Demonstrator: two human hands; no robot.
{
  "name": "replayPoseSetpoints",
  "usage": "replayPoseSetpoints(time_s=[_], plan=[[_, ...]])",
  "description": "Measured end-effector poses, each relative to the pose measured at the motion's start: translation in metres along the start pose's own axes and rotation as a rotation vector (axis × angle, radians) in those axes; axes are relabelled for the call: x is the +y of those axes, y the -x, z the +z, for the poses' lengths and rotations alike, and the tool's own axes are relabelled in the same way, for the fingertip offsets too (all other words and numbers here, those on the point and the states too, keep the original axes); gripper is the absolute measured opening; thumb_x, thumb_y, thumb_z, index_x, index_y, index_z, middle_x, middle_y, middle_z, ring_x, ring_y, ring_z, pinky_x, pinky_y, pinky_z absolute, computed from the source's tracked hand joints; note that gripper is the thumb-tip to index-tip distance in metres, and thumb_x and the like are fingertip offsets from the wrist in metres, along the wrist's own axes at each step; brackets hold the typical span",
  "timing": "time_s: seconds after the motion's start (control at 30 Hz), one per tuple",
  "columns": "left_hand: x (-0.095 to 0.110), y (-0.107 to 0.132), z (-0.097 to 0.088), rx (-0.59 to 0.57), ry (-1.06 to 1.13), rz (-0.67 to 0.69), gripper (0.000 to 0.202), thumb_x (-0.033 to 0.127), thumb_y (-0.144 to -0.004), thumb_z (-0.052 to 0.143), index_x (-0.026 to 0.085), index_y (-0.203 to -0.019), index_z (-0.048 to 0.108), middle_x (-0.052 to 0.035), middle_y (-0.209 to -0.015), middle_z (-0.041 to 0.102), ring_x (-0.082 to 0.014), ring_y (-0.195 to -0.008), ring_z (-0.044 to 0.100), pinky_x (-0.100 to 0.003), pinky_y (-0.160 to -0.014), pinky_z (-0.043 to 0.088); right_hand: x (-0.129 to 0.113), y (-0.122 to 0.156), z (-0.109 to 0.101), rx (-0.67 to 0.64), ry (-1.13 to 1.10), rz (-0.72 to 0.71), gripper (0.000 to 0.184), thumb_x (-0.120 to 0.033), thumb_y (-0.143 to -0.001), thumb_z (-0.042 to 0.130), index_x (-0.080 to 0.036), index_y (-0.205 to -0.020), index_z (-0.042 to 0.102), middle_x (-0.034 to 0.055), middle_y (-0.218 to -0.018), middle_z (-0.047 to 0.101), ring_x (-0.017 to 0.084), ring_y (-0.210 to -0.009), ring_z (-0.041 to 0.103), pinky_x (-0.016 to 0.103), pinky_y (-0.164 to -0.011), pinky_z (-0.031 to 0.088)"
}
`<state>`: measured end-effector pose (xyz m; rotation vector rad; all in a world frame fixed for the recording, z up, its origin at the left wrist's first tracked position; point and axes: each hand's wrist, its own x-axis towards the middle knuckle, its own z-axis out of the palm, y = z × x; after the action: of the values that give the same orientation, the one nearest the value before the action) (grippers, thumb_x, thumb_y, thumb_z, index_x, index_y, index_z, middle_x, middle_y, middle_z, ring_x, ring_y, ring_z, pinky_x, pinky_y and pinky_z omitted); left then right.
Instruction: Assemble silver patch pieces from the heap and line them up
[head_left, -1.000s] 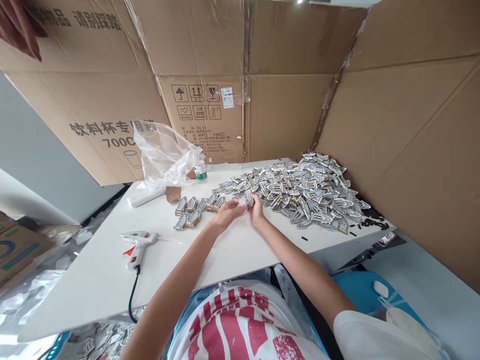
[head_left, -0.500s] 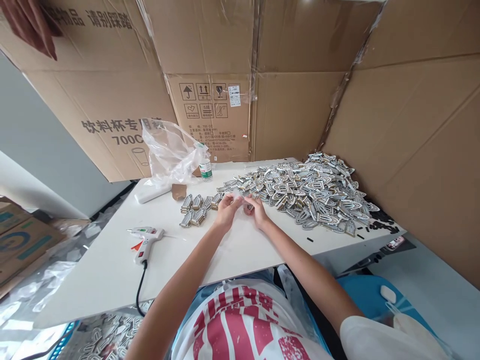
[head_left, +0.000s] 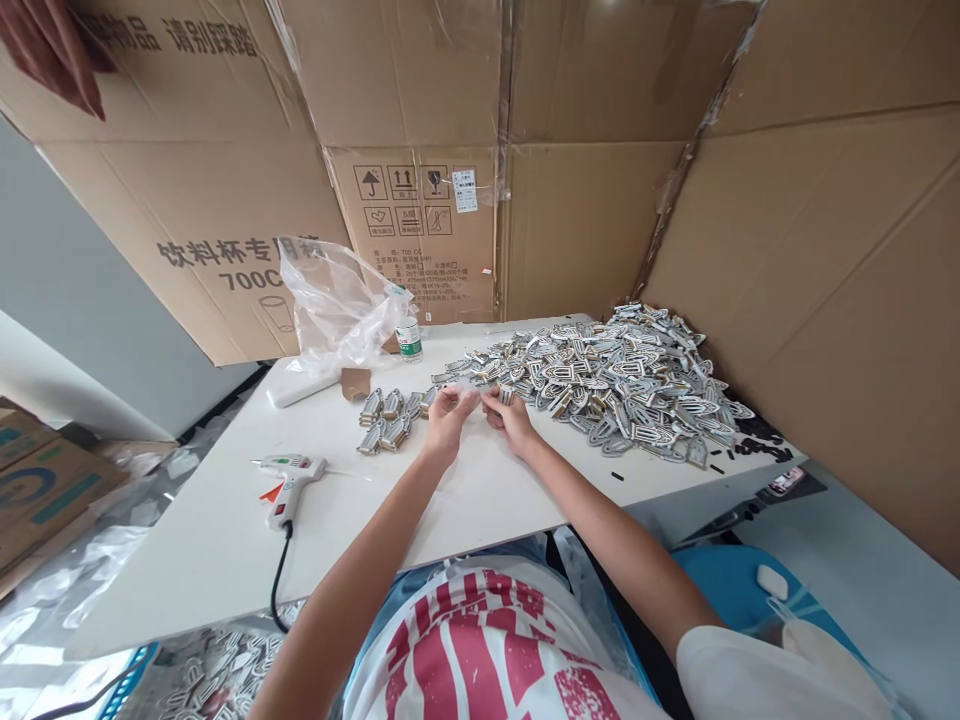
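My left hand (head_left: pixel 448 419) and my right hand (head_left: pixel 508 418) meet over the white table (head_left: pixel 225 520), fingers pinched together on a small silver-and-grey piece (head_left: pixel 480 397) held between them. Right behind the hands spreads a large heap of the same silver pieces (head_left: pixel 615 385). To the left of my left hand, several pieces stand in a short tidy row (head_left: pixel 390 418).
A white glue gun (head_left: pixel 289 480) with a black cord lies at the table's left front. A clear plastic bag (head_left: pixel 334 305), a small bottle (head_left: pixel 409 338) and a cardboard scrap (head_left: pixel 355 382) sit at the back. Cardboard sheets (head_left: pixel 810 260) wall the table. More pieces lie below, left.
My hands have stayed together at the edge of the heap, fingers shifting on the small piece. The view has swung slightly.
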<state>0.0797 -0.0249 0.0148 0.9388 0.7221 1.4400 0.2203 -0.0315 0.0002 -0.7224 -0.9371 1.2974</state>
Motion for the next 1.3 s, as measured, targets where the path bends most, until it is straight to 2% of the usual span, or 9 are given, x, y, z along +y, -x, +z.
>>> replayPoseSetpoints(time_s=[0.13,0.23,0.4,0.53,0.67,0.9,1.0,1.17,1.3], plan=[[-0.002,0.002,0.000,-0.004,-0.007,-0.027,0.053,0.040,-0.066,0.101,0.022,-0.096,0.062,0.0002,-0.094,0.069,-0.0191,-0.099,0.072,-0.040,-0.102,0.054,0.001,-0.005,-0.005,0.065,-0.033,0.007,0.032,-0.041,-0.073,0.088,-0.022,-0.081,0.063,-0.0053,-0.065,0.058,0.005,-0.045,0.028,0.025,-0.046,0.016],[-0.002,0.005,0.002,-0.032,0.018,-0.071,0.049,0.034,-0.070,0.100,0.022,-0.098,0.062,-0.0009,-0.097,0.070,-0.0195,-0.103,0.073,-0.041,-0.108,0.055,-0.003,-0.008,-0.010,0.146,-0.112,0.007,0.031,-0.038,-0.070,0.086,-0.023,-0.080,0.060,-0.0063,-0.066,0.056,0.006,-0.046,0.027,0.026,-0.046,0.017],[-0.004,0.007,0.004,-0.064,0.149,-0.291,0.025,0.016,-0.078,0.088,0.019,-0.086,0.065,-0.0076,-0.104,0.072,-0.0203,-0.105,0.072,-0.041,-0.111,0.057,-0.016,-0.009,-0.018,0.159,-0.209,0.029,0.029,-0.036,-0.070,0.080,-0.024,-0.079,0.056,-0.0070,-0.067,0.053,0.007,-0.048,0.023,0.026,-0.047,0.018],[-0.006,0.007,0.004,-0.104,0.143,-0.400,0.014,0.014,-0.083,0.079,0.019,-0.092,0.071,-0.0087,-0.100,0.073,-0.0195,-0.090,0.070,-0.043,-0.104,0.060,-0.019,-0.007,-0.019,0.102,-0.234,0.033,0.030,-0.034,-0.070,0.080,-0.025,-0.080,0.054,-0.0067,-0.069,0.053,0.008,-0.048,0.021,0.027,-0.047,0.017],[-0.005,0.011,0.006,-0.122,0.162,-0.486,0.007,0.015,-0.085,0.075,0.018,-0.089,0.071,-0.0098,-0.093,0.072,-0.0183,-0.083,0.068,-0.039,-0.095,0.061,-0.016,-0.007,-0.018,0.051,-0.216,0.052,0.027,-0.034,-0.072,0.080,-0.024,-0.081,0.056,-0.0061,-0.070,0.054,0.008,-0.049,0.021,0.027,-0.047,0.017],[0.001,0.020,0.012,-0.082,0.223,-0.617,0.015,0.009,-0.088,0.063,0.015,-0.102,0.064,-0.0085,-0.089,0.070,-0.0159,-0.073,0.066,-0.028,-0.071,0.058,-0.017,-0.005,-0.017,0.004,-0.224,0.102,0.029,-0.033,-0.075,0.078,-0.025,-0.078,0.051,-0.0082,-0.060,0.047,0.009,-0.047,0.021,0.029,-0.046,0.018],[0.002,0.021,0.014,-0.064,0.253,-0.644,0.018,0.009,-0.091,0.059,0.015,-0.107,0.063,-0.0074,-0.086,0.068,-0.0160,-0.072,0.066,-0.027,-0.070,0.058,-0.017,-0.005,-0.017,-0.009,-0.242,0.113,0.030,-0.032,-0.075,0.079,-0.025,-0.078,0.050,-0.0082,-0.059,0.047,0.009,-0.046,0.021,0.028,-0.046,0.020],[0.004,0.022,0.014,-0.047,0.275,-0.656,0.024,0.010,-0.096,0.054,0.014,-0.117,0.065,-0.0059,-0.084,0.065,-0.0158,-0.070,0.064,-0.026,-0.069,0.058,-0.015,-0.006,-0.017,0.005,-0.272,0.096,0.028,-0.029,-0.072,0.080,-0.024,-0.077,0.053,-0.0059,-0.070,0.056,0.007,-0.047,0.023,0.028,-0.045,0.018],[0.004,0.021,0.014,-0.012,0.285,-0.660,0.022,0.012,-0.096,0.056,0.014,-0.115,0.067,-0.0051,-0.082,0.064,-0.0156,-0.066,0.061,-0.025,-0.063,0.056,-0.013,-0.007,-0.018,0.008,-0.267,0.097,0.026,-0.029,-0.072,0.081,-0.023,-0.076,0.056,-0.0050,-0.071,0.057,0.007,-0.048,0.024,0.028,-0.045,0.017]])
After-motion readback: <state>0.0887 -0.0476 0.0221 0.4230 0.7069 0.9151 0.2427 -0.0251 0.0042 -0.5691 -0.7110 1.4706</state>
